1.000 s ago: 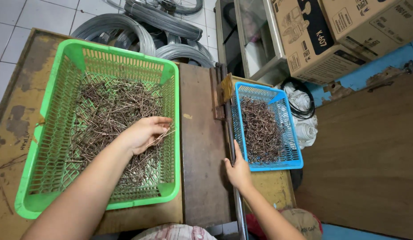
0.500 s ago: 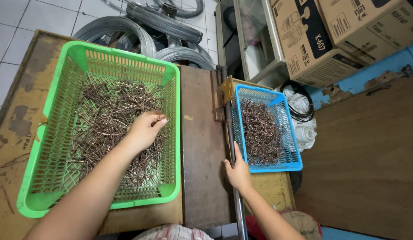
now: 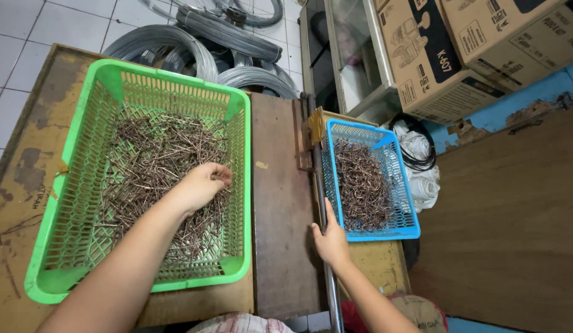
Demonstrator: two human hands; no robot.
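— Head view, looking straight down: what is the left hand (image 3: pixel 200 185) doing?

— It is inside the green basket (image 3: pixel 83 142), fingers curled down into the heap of short brown wire pieces (image 3: pixel 157 154). The fingertips are bunched together among them, so it seems to pinch a few, though I cannot tell how many it has hold of.

— Where does that basket sit?

— On the left, on a worn wooden table (image 3: pixel 27 179) with yellowish stained boards. The wire pieces lie spread over most of the basket's floor, thickest toward the far side.

— And the right hand (image 3: pixel 331 242)?

— It rests near the middle, loosely wrapped round a thin metal bar (image 3: pixel 320 185) that runs from far to near between the dark plank (image 3: pixel 277 209) and the blue basket (image 3: pixel 397 179). The thumb lies on the left of the bar, the fingers on the right, just beside the near left corner of the blue basket.

— What is in the blue one?

— More bent brown wire (image 3: pixel 360 185), packed into a darker, tighter pile.

— Anything else round about?

— Coils of grey wire (image 3: pixel 175 49) on the tiled floor at the far side, cardboard boxes (image 3: pixel 434 55) at the far right, and white cloth with black cable (image 3: pixel 419 166) just right of the blue basket.
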